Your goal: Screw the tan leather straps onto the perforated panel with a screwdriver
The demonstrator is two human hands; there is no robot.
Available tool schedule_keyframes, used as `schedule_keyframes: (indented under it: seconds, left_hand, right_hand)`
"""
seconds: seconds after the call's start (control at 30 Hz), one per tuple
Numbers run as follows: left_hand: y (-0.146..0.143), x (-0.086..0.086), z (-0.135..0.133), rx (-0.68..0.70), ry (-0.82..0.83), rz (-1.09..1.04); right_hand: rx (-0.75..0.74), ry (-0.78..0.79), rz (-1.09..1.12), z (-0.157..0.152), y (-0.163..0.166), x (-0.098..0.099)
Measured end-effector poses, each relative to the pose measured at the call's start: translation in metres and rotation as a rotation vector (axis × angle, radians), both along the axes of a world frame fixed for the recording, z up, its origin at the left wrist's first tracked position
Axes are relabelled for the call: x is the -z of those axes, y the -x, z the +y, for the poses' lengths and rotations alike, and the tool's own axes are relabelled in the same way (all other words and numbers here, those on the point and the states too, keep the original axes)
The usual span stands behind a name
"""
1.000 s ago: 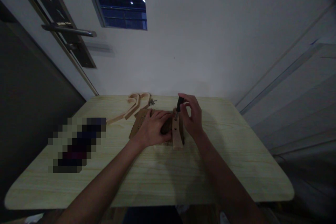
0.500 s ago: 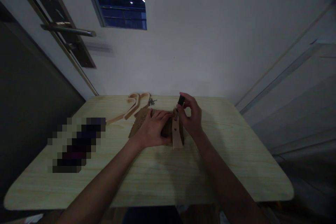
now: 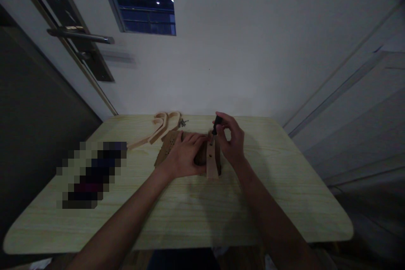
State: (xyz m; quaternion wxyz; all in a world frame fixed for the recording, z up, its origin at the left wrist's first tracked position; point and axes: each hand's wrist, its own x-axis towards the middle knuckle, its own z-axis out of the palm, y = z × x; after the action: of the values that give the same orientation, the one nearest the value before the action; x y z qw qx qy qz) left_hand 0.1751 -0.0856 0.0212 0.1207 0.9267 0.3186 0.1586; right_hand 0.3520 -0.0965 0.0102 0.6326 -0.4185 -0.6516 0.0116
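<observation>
My right hand [image 3: 233,140] pinches the black handle of a screwdriver [image 3: 217,123] between thumb and fingers. The tool slants down to the far end of a pale wooden strip [image 3: 212,169], where its tip meets the wood near a hole. Another dark hole shows nearer to me in the strip. Beneath the strip lies a brown carved wooden piece [image 3: 165,148] with a rough, patterned left part. My left hand [image 3: 184,155] is spread over this brown piece and grips it, thumb and fingertips reaching the strip's left side. The palm hides the middle of the piece.
Pale curved wooden parts [image 3: 160,128] lie at the back left of the table [image 3: 177,219]. Beside them is a small heap of screws [image 3: 182,122]. A blurred-out dark item [image 3: 98,173] lies on the left. A white door with a metal handle [image 3: 80,35] rises behind the table.
The screwdriver handle has turned a little in my right fingers, and more of its lower part shows. My left hand stays on the brown piece. The view has shifted slightly.
</observation>
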Motion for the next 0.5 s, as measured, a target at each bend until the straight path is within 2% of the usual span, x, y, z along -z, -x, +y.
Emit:
schedule_keyframes:
  seconds: [0.37, 0.5]
  left_hand:
    - [0.0007, 0.0025, 0.0013, 0.003, -0.007, -0.005]
    - [0.0003, 0.0054, 0.0013, -0.010, -0.013, -0.008]
  right_hand:
    - [0.059, -0.034, -0.005, 0.0032, 0.0005, 0.0023]
    - [-0.003, -0.015, -0.049, 0.0011, 0.0006, -0.0012]
